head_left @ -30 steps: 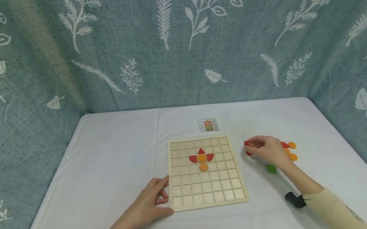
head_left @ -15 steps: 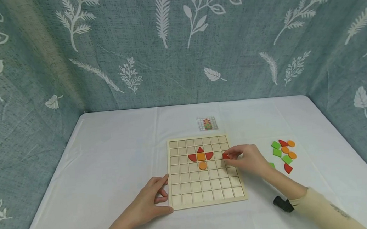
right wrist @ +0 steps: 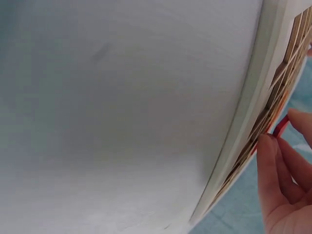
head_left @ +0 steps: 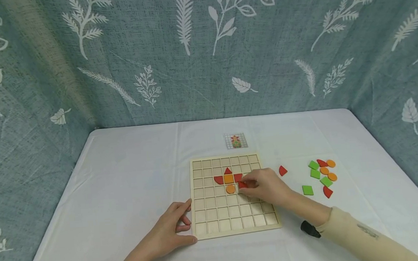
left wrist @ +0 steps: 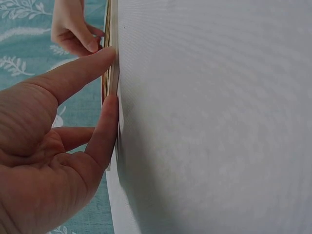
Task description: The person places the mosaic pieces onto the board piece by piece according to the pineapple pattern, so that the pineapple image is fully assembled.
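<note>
**Over the gridded board, a red piece pinched in the right hand**

Near the middle of the pale wooden board (head_left: pixel 215 215), the right hand (head_left: pixel 267 186) pinches a red piece (head_left: pixel 242 184) between thumb and fingertips. Half a second ago that hand was at the board's right rim; now it has come inward, to just beside the orange disc (head_left: pixel 230 189). Its move has uncovered a red quarter-round (head_left: pixel 282 170) on the surface (head_left: pixel 131 168), and a green square (head_left: pixel 308 190) now shows whole. The left hand (head_left: pixel 170 232) has stayed put, thumb and forefinger spread along the board's left edge.

The held piece is flat, thin and glossy, tilted in the right wrist view; fingers hide part of its outline, and I cannot tell whether it touches the board. Set in the grid just beyond it are a red triangle (head_left: pixel 227 171) above an orange square (head_left: pixel 228 179), flanked by two red pieces (head_left: pixel 218 180). Farther right lie loose green, orange and red pieces (head_left: pixel 324 171); past the far rim, a small picture card (head_left: pixel 236 140).
</note>
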Tool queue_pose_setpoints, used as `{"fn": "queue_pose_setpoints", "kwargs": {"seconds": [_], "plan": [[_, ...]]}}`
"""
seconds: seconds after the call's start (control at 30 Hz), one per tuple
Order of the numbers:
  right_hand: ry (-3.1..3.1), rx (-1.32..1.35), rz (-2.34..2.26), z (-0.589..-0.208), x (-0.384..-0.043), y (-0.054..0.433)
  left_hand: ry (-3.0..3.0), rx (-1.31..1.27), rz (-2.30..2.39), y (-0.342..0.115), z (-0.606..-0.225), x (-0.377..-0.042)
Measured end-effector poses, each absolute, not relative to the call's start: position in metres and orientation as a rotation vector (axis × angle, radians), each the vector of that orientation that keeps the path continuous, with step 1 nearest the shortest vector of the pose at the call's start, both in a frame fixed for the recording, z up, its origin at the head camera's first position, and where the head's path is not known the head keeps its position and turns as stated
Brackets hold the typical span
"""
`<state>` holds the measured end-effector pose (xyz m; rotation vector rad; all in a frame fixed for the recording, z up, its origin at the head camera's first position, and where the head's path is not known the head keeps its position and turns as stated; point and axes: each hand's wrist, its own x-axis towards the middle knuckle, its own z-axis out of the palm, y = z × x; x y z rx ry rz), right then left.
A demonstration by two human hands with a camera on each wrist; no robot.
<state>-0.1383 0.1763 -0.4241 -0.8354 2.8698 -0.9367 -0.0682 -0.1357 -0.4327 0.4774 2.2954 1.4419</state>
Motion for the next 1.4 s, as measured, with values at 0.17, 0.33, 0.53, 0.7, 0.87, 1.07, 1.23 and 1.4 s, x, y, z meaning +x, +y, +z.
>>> {"fn": "queue_pose_setpoints", "kwargs": {"seconds": [0.17, 0.33, 0.53, 0.7, 0.87, 1.07, 1.23, 1.4], "plan": [[2.904, -0.889, -0.851, -0.4243, -0.1390, 0.1694, 2.289, 0.474, 1.447, -0.1362, -0.4324, -0.0678], [2.944, -0.920, -0.773, -0.4246, -0.1375, 0.1670, 2.287, 0.483, 1.451, -0.1368, -0.4328, -0.0680], [2.945, -0.949, -0.777, -0.4241, -0.1361, 0.1676, 2.284, 0.491, 1.453, -0.1377, -0.4324, -0.0685], [2.938, -0.934, -0.793, -0.4240, -0.1361, 0.1689, 2.284, 0.510, 1.446, -0.1387, -0.4323, -0.0692], [2.943, -0.904, -0.790, -0.4235, -0.1363, 0.1703, 2.289, 0.520, 1.436, -0.1391, -0.4321, -0.0698], [2.931, -0.915, -0.849, -0.4235, -0.1376, 0.1700, 2.290, 0.506, 1.428, -0.1395, -0.4309, -0.0719], [2.891, -0.925, -0.891, -0.4246, -0.1406, 0.1681, 2.291, 0.518, 1.427, -0.1405, -0.4306, -0.0729], [2.885, -0.880, -0.890, -0.4256, -0.1426, 0.1666, 2.294, 0.525, 1.425, -0.1408, -0.4308, -0.0734]]}}
